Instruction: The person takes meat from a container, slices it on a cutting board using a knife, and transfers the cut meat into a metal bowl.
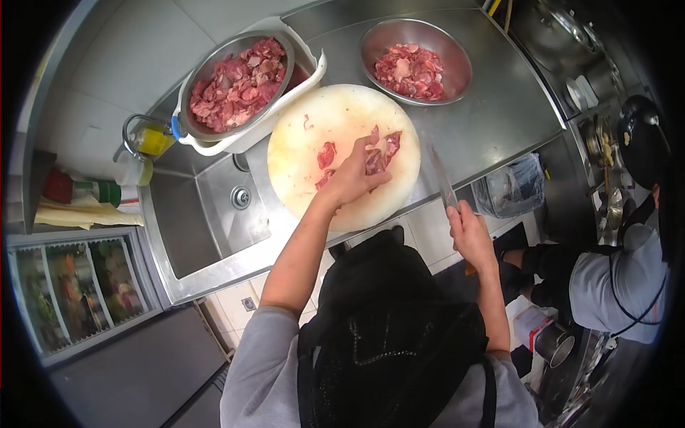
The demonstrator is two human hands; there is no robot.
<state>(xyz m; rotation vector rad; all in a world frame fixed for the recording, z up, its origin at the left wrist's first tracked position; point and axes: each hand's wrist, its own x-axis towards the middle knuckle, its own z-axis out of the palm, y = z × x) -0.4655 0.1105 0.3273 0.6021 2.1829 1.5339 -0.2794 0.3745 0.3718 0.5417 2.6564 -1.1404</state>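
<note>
Fingers of the left hand (351, 177) are lying spread apart over the meat (392, 145) on the round board (296, 146). One piece is showing in the gap between two of them, but I cannot tell whether they are pinching it or only steadying it. From my end I am seeing the right hand (471, 234) gripping a knife (442, 177), its fingers curled tightly about the handle. The blade is pointing forward, just beside the board on its right, and is not touching any meat.

Dark pieces are sitting under and just beyond the left hand, on the right half of the board; two smaller ones are lying to its left, and a thin scrap is resting farther forward. More meat is filling the left bowl (214, 63), which is sitting in a white tub (314, 77), and a smaller heap is lying in the right bowl (457, 60) on the desk (499, 100).

I am judging the step in hand to be placing or gathering pieces between cuts, since the blade is standing clear. For another cut, the next move would be calling for the left fingertips tucked back, a piece pressed flat, and the knife brought leftward over the board. I am not able to tell which bowl is receiving cut pieces.
</note>
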